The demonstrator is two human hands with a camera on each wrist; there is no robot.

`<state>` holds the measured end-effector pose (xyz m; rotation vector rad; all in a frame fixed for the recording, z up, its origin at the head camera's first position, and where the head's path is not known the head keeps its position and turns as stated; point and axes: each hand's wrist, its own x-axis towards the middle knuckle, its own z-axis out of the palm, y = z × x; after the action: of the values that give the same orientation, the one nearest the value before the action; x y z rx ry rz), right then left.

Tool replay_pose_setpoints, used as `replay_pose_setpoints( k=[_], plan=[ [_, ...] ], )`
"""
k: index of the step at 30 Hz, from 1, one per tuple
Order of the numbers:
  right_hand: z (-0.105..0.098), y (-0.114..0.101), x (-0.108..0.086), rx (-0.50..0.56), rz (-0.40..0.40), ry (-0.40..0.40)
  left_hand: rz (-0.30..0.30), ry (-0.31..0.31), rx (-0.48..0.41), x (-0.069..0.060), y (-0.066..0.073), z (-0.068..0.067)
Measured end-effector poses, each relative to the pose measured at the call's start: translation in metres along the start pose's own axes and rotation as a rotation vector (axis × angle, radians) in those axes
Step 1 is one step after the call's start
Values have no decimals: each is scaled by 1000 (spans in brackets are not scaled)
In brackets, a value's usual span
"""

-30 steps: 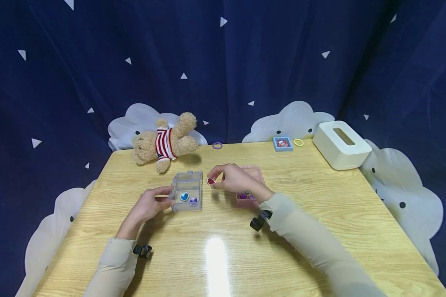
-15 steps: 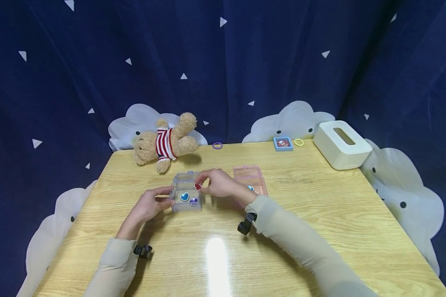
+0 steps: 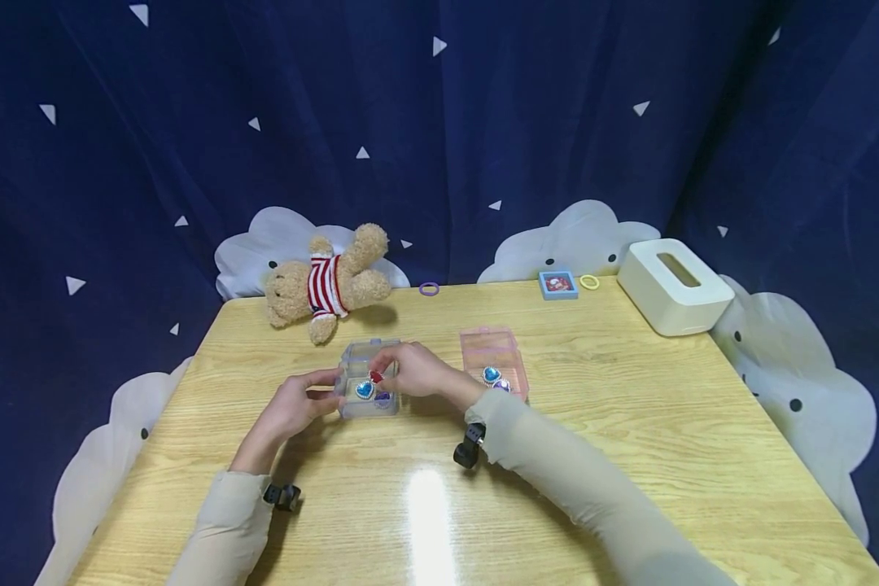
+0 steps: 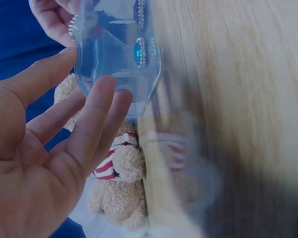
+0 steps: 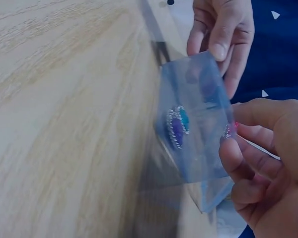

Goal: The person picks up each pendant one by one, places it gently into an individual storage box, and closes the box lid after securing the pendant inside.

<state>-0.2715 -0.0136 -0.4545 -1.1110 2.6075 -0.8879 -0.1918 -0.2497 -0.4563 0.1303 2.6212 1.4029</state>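
Note:
My right hand [image 3: 419,373] pinches a red gem [image 3: 376,377] with a silver beaded rim between thumb and fingertips. It is over the opened clear plastic box [image 3: 366,410], at the rim in the right wrist view. Inside lie a blue heart gem [image 3: 364,390] and a purple gem [image 3: 382,400], both silver-edged. On the box's left end, my left hand [image 3: 293,407] holds it with thumb and fingers. To the right, an opened pink box [image 3: 492,358] contains a blue heart gem [image 3: 491,374] and a purple gem [image 3: 501,386], partly hidden by my right sleeve.
A teddy bear [image 3: 325,285] in a striped shirt lies at the back left. Along the back edge are a purple ring [image 3: 429,289], a small blue frame [image 3: 558,285] and a yellow ring [image 3: 589,282]. A white tissue box [image 3: 666,297] stands at the back right.
My right hand has carried the red gem leftward from beside the pink box to above the clear box, uncovering the pink box. My left hand has stayed on the clear box.

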Motion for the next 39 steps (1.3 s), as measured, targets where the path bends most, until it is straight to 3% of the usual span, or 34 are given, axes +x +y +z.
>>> replay_pose_setpoints(
  k=[20, 31, 39],
  plan=[
    [20, -4, 9, -155, 122, 10, 12, 3, 2, 0, -1, 1],
    [19, -4, 9, -195, 130, 14, 6, 11, 10, 0, -1, 1],
    [19, -4, 9, -159, 115, 19, 16, 11, 14, -1, -2, 1]
  ],
)
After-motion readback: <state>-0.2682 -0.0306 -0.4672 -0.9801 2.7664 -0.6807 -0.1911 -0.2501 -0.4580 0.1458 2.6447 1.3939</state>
